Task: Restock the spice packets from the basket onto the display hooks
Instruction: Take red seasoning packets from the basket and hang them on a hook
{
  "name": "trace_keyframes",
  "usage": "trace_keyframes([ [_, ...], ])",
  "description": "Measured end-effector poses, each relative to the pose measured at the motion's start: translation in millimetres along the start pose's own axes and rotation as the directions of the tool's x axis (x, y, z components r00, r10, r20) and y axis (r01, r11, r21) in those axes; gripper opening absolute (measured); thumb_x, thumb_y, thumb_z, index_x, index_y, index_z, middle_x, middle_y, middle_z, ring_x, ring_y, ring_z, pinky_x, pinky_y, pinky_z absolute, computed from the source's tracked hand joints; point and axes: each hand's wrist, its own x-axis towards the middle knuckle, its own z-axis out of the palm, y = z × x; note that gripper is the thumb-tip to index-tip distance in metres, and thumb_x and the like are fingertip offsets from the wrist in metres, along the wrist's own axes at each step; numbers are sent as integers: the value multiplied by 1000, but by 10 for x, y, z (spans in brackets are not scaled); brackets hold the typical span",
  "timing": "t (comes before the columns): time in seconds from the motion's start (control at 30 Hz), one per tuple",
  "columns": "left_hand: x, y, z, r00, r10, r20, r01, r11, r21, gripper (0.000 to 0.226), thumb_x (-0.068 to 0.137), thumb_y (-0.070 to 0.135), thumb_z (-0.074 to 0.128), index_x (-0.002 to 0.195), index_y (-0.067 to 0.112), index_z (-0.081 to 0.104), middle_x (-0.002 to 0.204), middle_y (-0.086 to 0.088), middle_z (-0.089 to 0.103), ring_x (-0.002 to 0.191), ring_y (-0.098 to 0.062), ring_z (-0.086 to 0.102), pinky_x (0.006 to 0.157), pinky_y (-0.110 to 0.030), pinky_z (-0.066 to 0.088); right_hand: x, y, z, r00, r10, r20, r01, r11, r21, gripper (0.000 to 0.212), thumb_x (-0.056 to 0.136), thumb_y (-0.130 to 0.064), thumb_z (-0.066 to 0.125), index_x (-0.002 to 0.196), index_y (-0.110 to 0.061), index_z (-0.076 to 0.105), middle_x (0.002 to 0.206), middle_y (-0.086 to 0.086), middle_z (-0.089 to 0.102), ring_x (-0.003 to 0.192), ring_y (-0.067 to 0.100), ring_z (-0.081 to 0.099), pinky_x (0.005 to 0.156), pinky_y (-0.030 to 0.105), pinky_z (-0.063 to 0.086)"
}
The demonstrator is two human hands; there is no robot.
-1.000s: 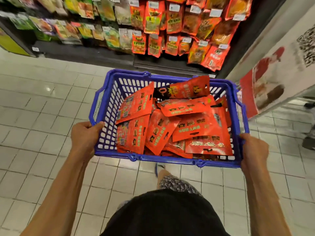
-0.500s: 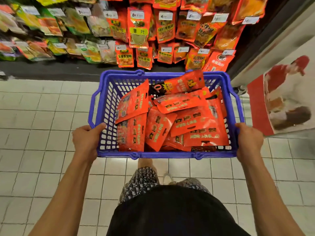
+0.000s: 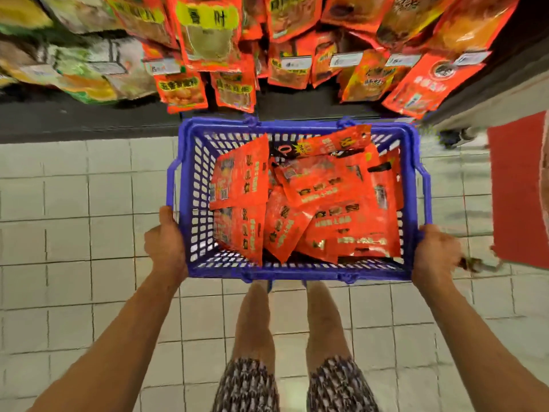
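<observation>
Patterned shorts (image 3: pixel 246 385) and two bare legs show at the bottom, above a white tiled floor (image 3: pixel 68 239). The left hand (image 3: pixel 165 243) grips the near left corner of a blue plastic basket (image 3: pixel 297 273), thumb over the rim. The right hand (image 3: pixel 435 252) grips the near right corner, its fingers curled round the edge. Red spice packets (image 3: pixel 326 203) lie piled inside the basket, overlapping. Beyond the basket hang more packets on the display (image 3: pixel 237 90), red, orange and green, with small white price tags (image 3: pixel 295 63).
</observation>
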Motion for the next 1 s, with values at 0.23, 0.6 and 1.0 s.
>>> trace_keyframes([
  [0.23, 1202, -485, 1336, 995, 5, -98, 6, 994, 111, 50, 81, 61, 52, 71, 13, 61, 71, -4, 63, 61, -23, 57, 60, -34, 45, 1393, 525, 1387, 1000, -15, 12, 16, 997, -81, 33, 81, -37, 49, 64, -8, 51, 61, 6, 49, 55, 23, 41, 56, 32, 37],
  [0.6, 2262, -1044, 2953, 995, 8, -103, 5, 992, 125, 52, 75, 65, 49, 82, 14, 61, 81, -7, 64, 68, -28, 61, 65, -37, 49, 2999, 904, 2515, 997, -72, 25, 73, 996, -52, 44, 86, -38, 51, 99, 1, 68, 85, 24, 63, 55, 15, 47, 54, 30, 40],
  [1.0, 2295, -1269, 2820, 965, 174, 195, -252, 820, 514, 31, 97, 39, 53, 95, 12, 68, 86, -7, 72, 73, -22, 66, 56, -29, 44, 3002, 1344, 2533, 965, -155, 210, 233, 877, -420, 27, 98, -32, 56, 109, -9, 64, 89, 6, 59, 76, 24, 53, 67, 29, 38],
])
